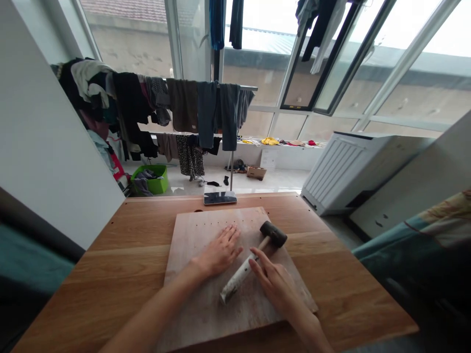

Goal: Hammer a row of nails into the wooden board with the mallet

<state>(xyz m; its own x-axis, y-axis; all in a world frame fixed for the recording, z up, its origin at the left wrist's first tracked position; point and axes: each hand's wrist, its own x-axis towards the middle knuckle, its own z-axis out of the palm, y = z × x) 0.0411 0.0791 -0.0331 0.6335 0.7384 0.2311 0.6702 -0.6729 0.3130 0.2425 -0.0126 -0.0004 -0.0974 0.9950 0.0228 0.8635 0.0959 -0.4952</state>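
A pale wooden board (195, 306) lies on the table, with a row of small dark holes or dots near its far edge. My left hand (220, 251) rests flat on the board, fingers stretched toward that row. Across the board's right half lies a mallet (241, 276), its black head (273, 234) by the right edge and its whitish, worn handle slanting toward me. Beside the handle is my right hand (275, 280), fingers extended and apart, fingertips at or just over the handle. Whether they touch it is hard to tell. No fingers wrap round it.
The brown wooden table (342, 289) bears a dark phone or tablet (220, 197) at its far edge. Beyond stand a clothes rack (248, 88) full of laundry, a green basket (158, 184) and a white ribbed cabinet-like unit (331, 164). Patterned teal fabric (415, 240) hangs at right.
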